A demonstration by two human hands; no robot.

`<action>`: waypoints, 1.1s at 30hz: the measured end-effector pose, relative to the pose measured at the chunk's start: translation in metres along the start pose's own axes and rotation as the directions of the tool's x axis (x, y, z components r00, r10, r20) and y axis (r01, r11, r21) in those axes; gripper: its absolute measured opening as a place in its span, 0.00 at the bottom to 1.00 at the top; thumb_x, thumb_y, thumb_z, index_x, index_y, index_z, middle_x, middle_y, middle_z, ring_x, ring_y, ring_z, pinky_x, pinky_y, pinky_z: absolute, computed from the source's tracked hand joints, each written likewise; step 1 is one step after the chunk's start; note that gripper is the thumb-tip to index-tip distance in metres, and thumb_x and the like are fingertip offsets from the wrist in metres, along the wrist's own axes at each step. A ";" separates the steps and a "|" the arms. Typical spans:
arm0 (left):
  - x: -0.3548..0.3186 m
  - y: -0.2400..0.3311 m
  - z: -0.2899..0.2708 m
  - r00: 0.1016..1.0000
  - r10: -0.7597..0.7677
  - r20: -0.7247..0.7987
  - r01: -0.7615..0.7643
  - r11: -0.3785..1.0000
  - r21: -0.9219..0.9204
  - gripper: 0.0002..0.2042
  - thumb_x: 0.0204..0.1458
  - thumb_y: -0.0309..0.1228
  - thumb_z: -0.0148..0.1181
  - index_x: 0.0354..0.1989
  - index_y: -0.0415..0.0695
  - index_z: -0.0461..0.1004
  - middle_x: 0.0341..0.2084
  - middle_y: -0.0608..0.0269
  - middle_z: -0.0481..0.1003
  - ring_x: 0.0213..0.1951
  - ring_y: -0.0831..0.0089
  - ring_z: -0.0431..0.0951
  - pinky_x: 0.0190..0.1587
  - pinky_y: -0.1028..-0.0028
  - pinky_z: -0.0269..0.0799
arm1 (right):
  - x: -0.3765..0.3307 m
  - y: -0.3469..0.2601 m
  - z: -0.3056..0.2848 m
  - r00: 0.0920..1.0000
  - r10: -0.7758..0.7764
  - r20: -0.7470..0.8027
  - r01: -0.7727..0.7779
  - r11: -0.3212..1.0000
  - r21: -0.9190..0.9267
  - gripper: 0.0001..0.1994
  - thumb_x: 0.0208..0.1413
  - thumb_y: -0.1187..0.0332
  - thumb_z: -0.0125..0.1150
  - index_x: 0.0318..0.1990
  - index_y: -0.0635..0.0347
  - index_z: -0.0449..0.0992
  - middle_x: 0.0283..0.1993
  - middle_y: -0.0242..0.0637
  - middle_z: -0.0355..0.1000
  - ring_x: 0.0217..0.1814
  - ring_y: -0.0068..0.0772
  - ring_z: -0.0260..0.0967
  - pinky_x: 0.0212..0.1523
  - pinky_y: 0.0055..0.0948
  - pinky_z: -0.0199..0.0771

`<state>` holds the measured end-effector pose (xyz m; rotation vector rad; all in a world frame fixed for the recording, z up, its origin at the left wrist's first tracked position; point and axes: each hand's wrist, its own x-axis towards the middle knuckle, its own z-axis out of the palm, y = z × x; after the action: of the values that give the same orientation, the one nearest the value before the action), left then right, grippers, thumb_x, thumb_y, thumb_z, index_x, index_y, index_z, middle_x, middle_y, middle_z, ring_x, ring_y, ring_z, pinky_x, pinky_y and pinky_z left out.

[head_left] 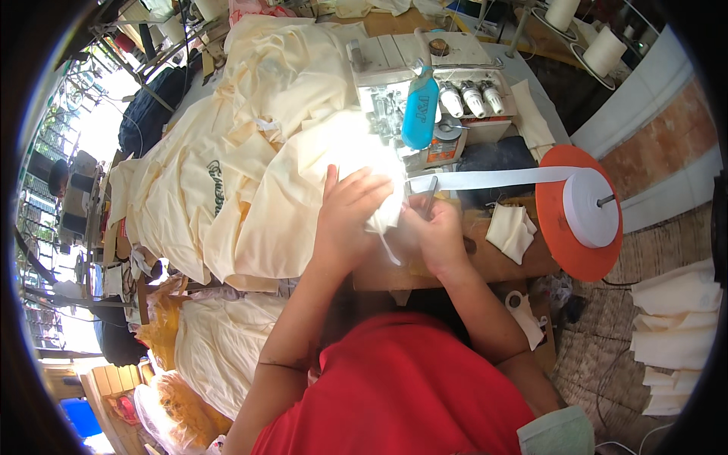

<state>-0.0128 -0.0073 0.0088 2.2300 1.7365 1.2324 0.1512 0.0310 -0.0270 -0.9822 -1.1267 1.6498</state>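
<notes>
Cream fabric [262, 182] is spread in folds over the table, with dark printing on one part. My left hand [353, 212] is closed on its right end, beside the sewing machine [425, 61]. A thin cord-like tail of cloth hangs below those fingers. At the front of the machine my right hand [440, 235] is closed round a slim grey metal tool [431, 195], whose exact kind is unclear. White tape [493, 179] runs leftward from a roll [590, 206] on an orange disc [553, 235] to the machine. Bright lamp glare hides the stitching area.
A blue pouch-like piece [419, 114] hangs on the machine front. A small folded cream cloth [511, 232] lies right of my right hand. Thread cones [604, 51] stand at the upper right. More cream cloth [224, 341] is heaped at lower left; cut pieces [675, 318] are stacked far right.
</notes>
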 end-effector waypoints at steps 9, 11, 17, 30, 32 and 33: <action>0.036 -0.022 -0.014 0.999 0.035 0.039 -0.030 0.992 -0.122 0.13 0.47 0.25 0.68 0.43 0.47 0.83 0.45 0.66 0.81 0.57 0.61 0.78 0.71 0.48 0.51 | 0.012 -0.006 0.005 1.000 0.008 0.013 -0.009 1.000 0.030 0.09 0.58 0.67 0.70 0.36 0.65 0.78 0.23 0.23 0.70 0.18 0.11 0.58 0.19 0.17 0.55; 0.035 -0.017 -0.013 0.999 0.046 0.022 -0.045 0.997 -0.067 0.13 0.47 0.25 0.68 0.42 0.47 0.83 0.44 0.66 0.81 0.57 0.61 0.78 0.71 0.49 0.52 | 0.012 -0.005 0.004 1.000 -0.003 0.019 0.002 0.998 0.056 0.09 0.58 0.67 0.71 0.36 0.64 0.78 0.23 0.23 0.70 0.19 0.11 0.58 0.20 0.17 0.55; 0.025 -0.020 0.008 0.995 0.016 -0.102 -0.021 0.999 -0.046 0.15 0.42 0.22 0.65 0.41 0.50 0.82 0.41 0.68 0.80 0.55 0.60 0.77 0.68 0.47 0.58 | 0.016 -0.004 0.005 1.000 -0.013 -0.015 0.013 1.000 -0.002 0.09 0.59 0.67 0.70 0.35 0.65 0.79 0.23 0.22 0.69 0.20 0.11 0.58 0.21 0.18 0.54; 0.051 -0.053 -0.002 0.996 0.072 -0.046 -0.076 0.993 -0.091 0.13 0.42 0.20 0.65 0.38 0.47 0.84 0.39 0.66 0.82 0.50 0.62 0.80 0.60 0.57 0.67 | 0.034 -0.004 0.026 0.946 -0.241 -0.215 0.195 0.957 -0.214 0.12 0.56 0.66 0.72 0.28 0.67 0.81 0.23 0.31 0.76 0.25 0.18 0.68 0.28 0.26 0.68; 0.054 -0.056 -0.004 0.997 0.073 -0.034 -0.077 0.990 -0.115 0.13 0.41 0.19 0.65 0.37 0.47 0.84 0.38 0.65 0.82 0.48 0.63 0.81 0.57 0.59 0.69 | 0.031 -0.005 0.026 0.941 -0.242 -0.238 0.169 0.942 -0.290 0.12 0.56 0.66 0.72 0.28 0.67 0.81 0.23 0.30 0.76 0.25 0.17 0.68 0.29 0.24 0.68; 0.054 -0.057 -0.005 0.998 0.055 -0.026 -0.058 0.990 -0.130 0.13 0.41 0.19 0.65 0.36 0.47 0.84 0.38 0.66 0.82 0.48 0.63 0.82 0.56 0.61 0.70 | 0.023 -0.012 0.025 0.945 -0.225 -0.239 0.136 0.932 -0.337 0.12 0.57 0.66 0.71 0.29 0.67 0.81 0.24 0.29 0.76 0.26 0.16 0.68 0.29 0.23 0.68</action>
<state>-0.0583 0.0567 0.0141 2.2135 1.5609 1.3453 0.1243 0.0493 -0.0119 -1.2272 -1.2723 1.1623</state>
